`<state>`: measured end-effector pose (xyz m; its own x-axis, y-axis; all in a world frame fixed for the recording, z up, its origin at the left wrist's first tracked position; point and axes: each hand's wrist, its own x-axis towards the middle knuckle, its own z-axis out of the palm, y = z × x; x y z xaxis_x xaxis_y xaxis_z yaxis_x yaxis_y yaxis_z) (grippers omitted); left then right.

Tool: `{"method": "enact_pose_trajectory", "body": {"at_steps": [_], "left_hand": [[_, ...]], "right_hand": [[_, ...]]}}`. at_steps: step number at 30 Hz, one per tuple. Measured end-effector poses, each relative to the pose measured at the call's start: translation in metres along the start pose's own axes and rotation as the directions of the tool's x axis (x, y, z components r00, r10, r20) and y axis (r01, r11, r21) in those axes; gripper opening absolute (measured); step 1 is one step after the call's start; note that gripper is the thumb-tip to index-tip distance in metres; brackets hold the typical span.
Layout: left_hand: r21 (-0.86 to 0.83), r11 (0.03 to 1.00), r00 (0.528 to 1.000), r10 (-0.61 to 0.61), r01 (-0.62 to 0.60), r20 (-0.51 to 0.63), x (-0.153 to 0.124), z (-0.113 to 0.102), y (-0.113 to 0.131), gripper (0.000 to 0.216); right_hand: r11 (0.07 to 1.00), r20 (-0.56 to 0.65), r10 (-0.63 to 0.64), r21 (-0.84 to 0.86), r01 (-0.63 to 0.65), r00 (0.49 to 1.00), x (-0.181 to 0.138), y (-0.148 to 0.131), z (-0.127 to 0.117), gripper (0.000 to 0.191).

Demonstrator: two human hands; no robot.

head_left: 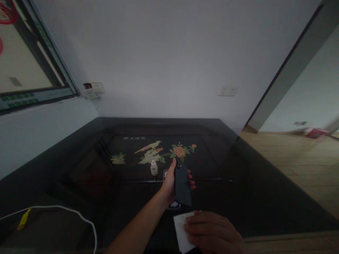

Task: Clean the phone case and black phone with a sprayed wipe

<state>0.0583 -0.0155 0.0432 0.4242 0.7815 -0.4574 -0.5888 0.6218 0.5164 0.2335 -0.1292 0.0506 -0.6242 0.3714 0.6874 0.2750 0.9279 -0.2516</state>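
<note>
Your left hand (169,184) gripped the dark phone (183,186) above the black surface (127,218); your right hand (215,229) held a white sheet (182,233), perhaps cloth, in dim light. Both were already picked up, apart; the bottle (154,168) stood unheld.

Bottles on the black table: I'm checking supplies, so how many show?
1: the white-capped bottle stands on the black table, left of the left hand; that hand or the right hand could hide another.
</note>
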Motion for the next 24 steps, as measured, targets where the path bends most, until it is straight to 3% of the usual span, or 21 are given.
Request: {"method": "enact_pose_trajectory", "body": {"at_steps": [6, 13, 24], "left_hand": [[0.074, 0.997, 1.0, -0.016, 0.016, 0.0, 0.002, -0.004, -0.001, 0.061], [0.048, 0.996, 0.996, -0.082, 0.081, 0.024, 0.002, -0.004, 0.001, 0.066], [0.043, 0.997, 0.998, -0.058, 0.057, 0.027, -0.001, -0.004, 0.002, 0.065]], "right_hand": [[0.986, -0.101, 0.025, -0.162, -0.041, 0.995, -0.002, 0.008, -0.008, 0.029], [0.981, 0.01, -0.001, -0.195, 0.003, 1.0, 0.0, 0.019, 0.002, 0.032], [0.989, 0.075, 0.043, -0.142, -0.032, 0.996, -0.038, 0.018, 0.009, 0.023]]}}
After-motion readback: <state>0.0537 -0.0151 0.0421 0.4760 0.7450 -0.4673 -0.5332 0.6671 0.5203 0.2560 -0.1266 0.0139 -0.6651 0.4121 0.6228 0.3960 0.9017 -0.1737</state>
